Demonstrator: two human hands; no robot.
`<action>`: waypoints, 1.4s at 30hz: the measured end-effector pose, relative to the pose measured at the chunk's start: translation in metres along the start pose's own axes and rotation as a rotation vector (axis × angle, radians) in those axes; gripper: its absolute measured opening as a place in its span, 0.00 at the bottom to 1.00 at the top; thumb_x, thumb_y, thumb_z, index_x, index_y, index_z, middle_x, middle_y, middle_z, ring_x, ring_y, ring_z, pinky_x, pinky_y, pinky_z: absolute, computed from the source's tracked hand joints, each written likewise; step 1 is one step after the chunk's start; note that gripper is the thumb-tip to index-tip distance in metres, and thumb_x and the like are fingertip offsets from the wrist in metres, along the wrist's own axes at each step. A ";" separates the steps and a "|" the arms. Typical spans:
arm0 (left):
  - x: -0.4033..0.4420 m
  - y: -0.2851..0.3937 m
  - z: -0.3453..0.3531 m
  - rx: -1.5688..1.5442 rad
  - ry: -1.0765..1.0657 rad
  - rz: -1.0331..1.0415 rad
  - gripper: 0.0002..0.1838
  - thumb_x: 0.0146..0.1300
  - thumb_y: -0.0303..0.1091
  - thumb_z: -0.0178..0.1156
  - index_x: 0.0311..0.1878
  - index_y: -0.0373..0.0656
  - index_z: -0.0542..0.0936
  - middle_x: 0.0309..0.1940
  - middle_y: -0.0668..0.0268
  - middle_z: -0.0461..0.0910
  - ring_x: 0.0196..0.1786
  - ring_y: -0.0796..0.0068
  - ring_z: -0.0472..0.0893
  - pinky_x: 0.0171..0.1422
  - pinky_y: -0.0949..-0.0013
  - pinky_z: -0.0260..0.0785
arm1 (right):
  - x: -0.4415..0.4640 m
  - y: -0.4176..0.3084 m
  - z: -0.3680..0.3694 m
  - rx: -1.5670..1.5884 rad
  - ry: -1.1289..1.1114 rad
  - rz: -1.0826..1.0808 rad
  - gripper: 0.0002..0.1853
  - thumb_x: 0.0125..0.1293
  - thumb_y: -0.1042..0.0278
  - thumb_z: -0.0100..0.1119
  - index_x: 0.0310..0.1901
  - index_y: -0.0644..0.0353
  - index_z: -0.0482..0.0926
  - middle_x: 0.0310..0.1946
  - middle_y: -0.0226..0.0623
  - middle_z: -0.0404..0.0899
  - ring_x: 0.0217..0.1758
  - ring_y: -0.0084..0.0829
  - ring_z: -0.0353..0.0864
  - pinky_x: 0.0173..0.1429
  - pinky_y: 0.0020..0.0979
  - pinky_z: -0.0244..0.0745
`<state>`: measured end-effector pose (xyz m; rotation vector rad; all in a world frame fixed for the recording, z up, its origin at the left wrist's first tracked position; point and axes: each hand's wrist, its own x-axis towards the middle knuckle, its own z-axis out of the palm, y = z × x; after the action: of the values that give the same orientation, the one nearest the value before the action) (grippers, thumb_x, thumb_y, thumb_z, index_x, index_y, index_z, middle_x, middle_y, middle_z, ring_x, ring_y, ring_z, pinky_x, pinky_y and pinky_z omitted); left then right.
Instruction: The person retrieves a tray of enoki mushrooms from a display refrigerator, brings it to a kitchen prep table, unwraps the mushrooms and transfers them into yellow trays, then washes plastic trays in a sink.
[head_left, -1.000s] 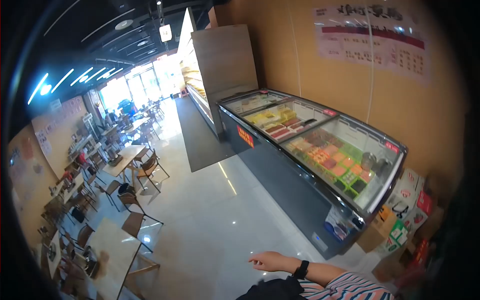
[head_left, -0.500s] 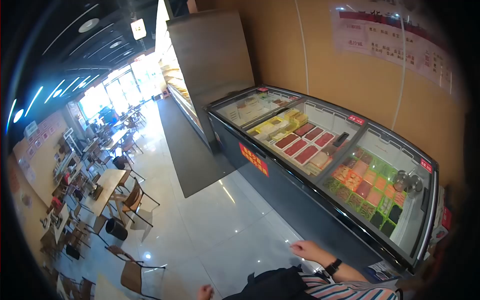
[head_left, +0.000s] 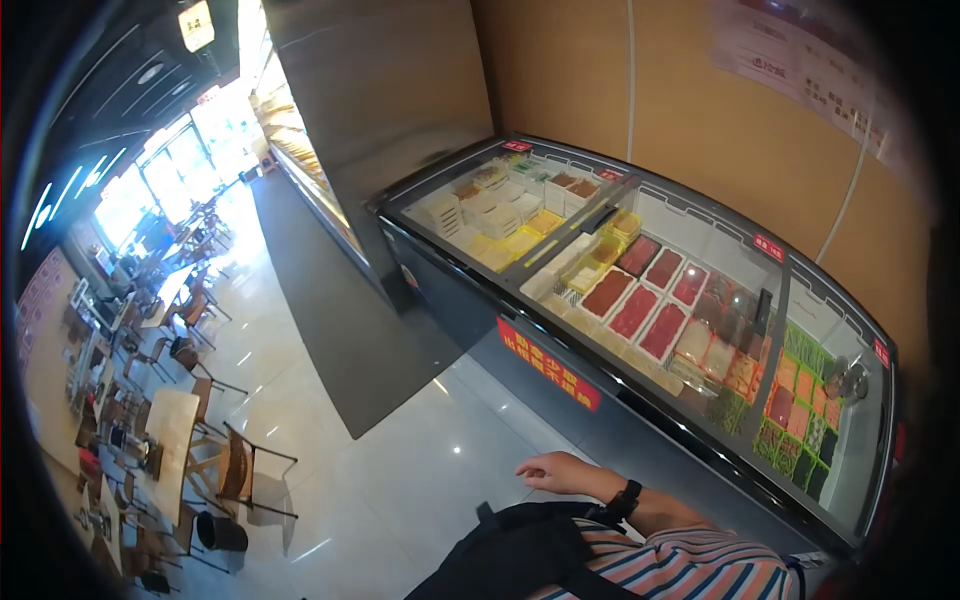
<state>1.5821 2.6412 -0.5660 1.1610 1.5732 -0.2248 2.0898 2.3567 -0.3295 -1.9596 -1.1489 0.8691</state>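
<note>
My right hand (head_left: 548,470) hangs in front of the long chest freezer (head_left: 690,440), apart from its side, with loosely bent fingers and nothing in them. A black band with a watch (head_left: 627,497) is on that wrist. Through the freezer's glass top show trays of red meat (head_left: 632,311), yellow baskets (head_left: 592,268), white containers (head_left: 497,222) and green-edged trays (head_left: 785,410). My left hand is out of view.
A dark metal cabinet (head_left: 390,100) stands beyond the freezer, next to a lit shelf (head_left: 285,130). A grey mat (head_left: 335,330) lies on the tiled floor. Tables (head_left: 170,440), chairs (head_left: 237,465) and a black bin (head_left: 221,533) are at the left.
The view has moved nearer to the freezer and shows more of its far compartments. My left hand, at the bottom edge half a second ago, has left the view. My right hand stays low.
</note>
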 end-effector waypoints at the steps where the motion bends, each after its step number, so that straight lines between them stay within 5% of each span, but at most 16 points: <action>1: 0.023 0.037 -0.014 0.000 -0.023 0.066 0.11 0.59 0.33 0.57 0.39 0.36 0.81 0.21 0.60 0.79 0.22 0.73 0.78 0.24 0.67 0.71 | 0.019 0.005 -0.012 0.007 0.003 0.019 0.16 0.64 0.63 0.54 0.52 0.57 0.77 0.38 0.36 0.82 0.42 0.32 0.82 0.49 0.31 0.75; 4: 0.120 0.171 -0.048 0.009 -0.101 0.468 0.10 0.59 0.33 0.57 0.39 0.37 0.81 0.20 0.60 0.79 0.21 0.73 0.78 0.24 0.66 0.71 | 0.056 0.019 -0.043 0.081 0.243 0.096 0.14 0.62 0.64 0.56 0.48 0.57 0.79 0.39 0.40 0.83 0.41 0.35 0.83 0.47 0.32 0.76; 6: 0.100 0.349 -0.010 0.393 0.151 0.809 0.11 0.58 0.34 0.57 0.34 0.36 0.82 0.23 0.58 0.81 0.27 0.69 0.80 0.34 0.65 0.73 | 0.080 0.017 -0.073 0.063 0.404 0.086 0.13 0.61 0.67 0.58 0.47 0.57 0.79 0.38 0.39 0.83 0.41 0.34 0.83 0.45 0.31 0.77; 8: 0.111 0.481 0.028 0.449 0.181 1.096 0.10 0.61 0.34 0.59 0.40 0.37 0.81 0.32 0.57 0.83 0.37 0.66 0.83 0.44 0.66 0.74 | 0.106 0.035 -0.091 0.113 0.484 0.155 0.13 0.60 0.68 0.58 0.47 0.57 0.79 0.38 0.39 0.83 0.40 0.34 0.83 0.45 0.31 0.77; 11: 0.090 0.627 0.089 0.314 -0.034 1.254 0.10 0.62 0.30 0.60 0.45 0.39 0.79 0.37 0.61 0.82 0.39 0.72 0.82 0.45 0.71 0.73 | 0.164 0.052 -0.126 0.125 0.584 0.209 0.13 0.60 0.71 0.60 0.47 0.57 0.80 0.36 0.37 0.81 0.39 0.31 0.82 0.44 0.30 0.77; 15: 0.100 0.704 0.138 0.268 -0.335 1.048 0.11 0.63 0.26 0.58 0.49 0.41 0.78 0.40 0.71 0.80 0.41 0.82 0.78 0.43 0.76 0.71 | 0.254 0.061 -0.191 0.049 0.658 0.200 0.13 0.57 0.72 0.60 0.46 0.57 0.79 0.41 0.39 0.79 0.40 0.36 0.81 0.46 0.32 0.77; 22: 0.151 0.857 0.149 0.326 -0.338 1.090 0.10 0.63 0.27 0.60 0.47 0.39 0.78 0.40 0.67 0.81 0.43 0.78 0.81 0.46 0.74 0.74 | 0.377 0.084 -0.277 -0.171 0.686 0.137 0.14 0.56 0.71 0.61 0.46 0.58 0.78 0.46 0.42 0.77 0.52 0.45 0.75 0.57 0.38 0.71; 28: 0.195 1.054 0.235 0.525 -0.310 1.370 0.09 0.59 0.27 0.59 0.44 0.40 0.79 0.40 0.59 0.79 0.41 0.66 0.81 0.45 0.71 0.74 | 0.453 0.098 -0.308 -0.143 0.825 0.255 0.14 0.56 0.72 0.61 0.46 0.59 0.77 0.45 0.44 0.77 0.49 0.47 0.77 0.55 0.39 0.72; 31: 0.213 1.163 0.289 0.646 -0.318 1.499 0.14 0.58 0.27 0.59 0.48 0.40 0.78 0.44 0.57 0.79 0.47 0.61 0.79 0.52 0.63 0.73 | 0.481 0.088 -0.317 0.038 0.928 0.437 0.14 0.56 0.75 0.61 0.46 0.59 0.78 0.41 0.44 0.78 0.46 0.47 0.78 0.53 0.38 0.73; 33: 0.236 1.226 0.329 0.811 -0.174 1.856 0.20 0.57 0.27 0.58 0.55 0.43 0.75 0.51 0.56 0.75 0.57 0.56 0.73 0.63 0.56 0.66 | 0.505 0.077 -0.324 0.104 0.941 0.544 0.14 0.56 0.76 0.60 0.46 0.59 0.78 0.40 0.44 0.79 0.45 0.47 0.79 0.51 0.37 0.74; 35: 0.251 1.280 0.365 0.890 -0.124 1.905 0.23 0.57 0.27 0.58 0.58 0.43 0.72 0.57 0.55 0.71 0.62 0.54 0.69 0.66 0.54 0.61 | 0.531 0.067 -0.336 0.243 0.956 0.574 0.13 0.57 0.76 0.60 0.46 0.58 0.78 0.39 0.43 0.79 0.42 0.46 0.80 0.47 0.37 0.76; 42: 0.294 1.395 0.458 1.230 -0.037 2.070 0.33 0.57 0.34 0.62 0.65 0.39 0.63 0.70 0.55 0.55 0.71 0.51 0.57 0.72 0.54 0.54 | 0.658 0.078 -0.461 -0.099 0.765 0.456 0.16 0.56 0.77 0.59 0.47 0.58 0.77 0.42 0.45 0.79 0.45 0.47 0.79 0.50 0.38 0.75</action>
<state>2.9641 3.1919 -0.3969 2.9628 -0.6363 0.2612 2.7513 2.8167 -0.2775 -2.3619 -0.3089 0.2007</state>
